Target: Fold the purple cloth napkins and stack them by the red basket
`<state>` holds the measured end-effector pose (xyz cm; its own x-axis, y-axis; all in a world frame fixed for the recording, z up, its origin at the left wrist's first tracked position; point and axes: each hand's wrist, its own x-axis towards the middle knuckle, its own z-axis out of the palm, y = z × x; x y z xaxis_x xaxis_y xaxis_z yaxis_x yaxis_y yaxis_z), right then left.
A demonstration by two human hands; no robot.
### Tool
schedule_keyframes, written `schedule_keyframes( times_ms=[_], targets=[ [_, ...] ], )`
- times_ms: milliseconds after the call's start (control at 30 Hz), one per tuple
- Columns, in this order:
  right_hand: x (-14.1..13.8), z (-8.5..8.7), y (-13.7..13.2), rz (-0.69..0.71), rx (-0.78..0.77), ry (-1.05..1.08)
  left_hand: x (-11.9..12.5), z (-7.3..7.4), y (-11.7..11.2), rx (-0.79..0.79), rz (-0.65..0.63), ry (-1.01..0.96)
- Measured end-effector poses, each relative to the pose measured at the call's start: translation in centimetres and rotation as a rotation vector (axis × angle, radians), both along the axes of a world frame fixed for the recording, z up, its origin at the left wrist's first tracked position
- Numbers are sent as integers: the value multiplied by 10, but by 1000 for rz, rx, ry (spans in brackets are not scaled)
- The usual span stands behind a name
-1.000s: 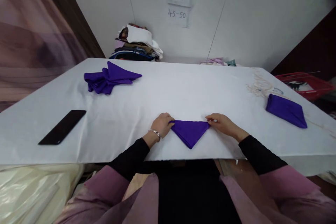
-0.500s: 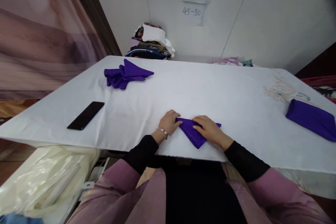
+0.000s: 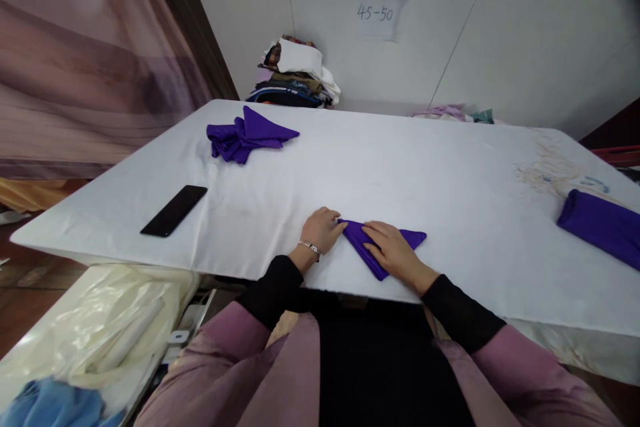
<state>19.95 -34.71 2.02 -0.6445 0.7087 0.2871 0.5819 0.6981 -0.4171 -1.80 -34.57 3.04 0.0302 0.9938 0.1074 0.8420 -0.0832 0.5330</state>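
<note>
A purple cloth napkin (image 3: 368,259), folded into a triangle, lies on the white-covered table (image 3: 430,167) close to its front edge. At its left corner, my left hand (image 3: 321,232) pinches the tip between thumb and fingers. Stretched out over the middle of the folded cloth is my right hand (image 3: 395,252), palm down, covering part of it. The napkin's right point sticks out beyond that hand. One layer edge runs down toward the front corner.
A crumpled purple napkin (image 3: 250,133) with a raised point sits at the back left. Nearer lies a black phone (image 3: 175,211). To the right are a folded purple cloth (image 3: 603,223) and loose pale strings (image 3: 545,163). Stacked clothes (image 3: 295,77) stand behind the table.
The right hand has slid a little left and flattened over the napkin, so more of the right point shows. The left hand stays at its corner. My view has shifted slightly.
</note>
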Motion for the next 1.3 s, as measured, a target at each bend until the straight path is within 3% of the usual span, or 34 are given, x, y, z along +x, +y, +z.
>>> schedule_keyframes(
  times_ms=[300,433,667,867,1300],
  targets=[
    [-1,0,0,2,16,-10,12,3,7,58,-267,153],
    [4,7,4,-24,-13,-55,17,3,8,15,-263,198],
    [15,13,15,-149,-20,-159,16,2,12,22,-255,104],
    [17,10,16,-134,10,-81,15,0,11,96,-320,8],
    [16,4,14,-76,97,75,16,-5,11,182,-444,72]
  ],
)
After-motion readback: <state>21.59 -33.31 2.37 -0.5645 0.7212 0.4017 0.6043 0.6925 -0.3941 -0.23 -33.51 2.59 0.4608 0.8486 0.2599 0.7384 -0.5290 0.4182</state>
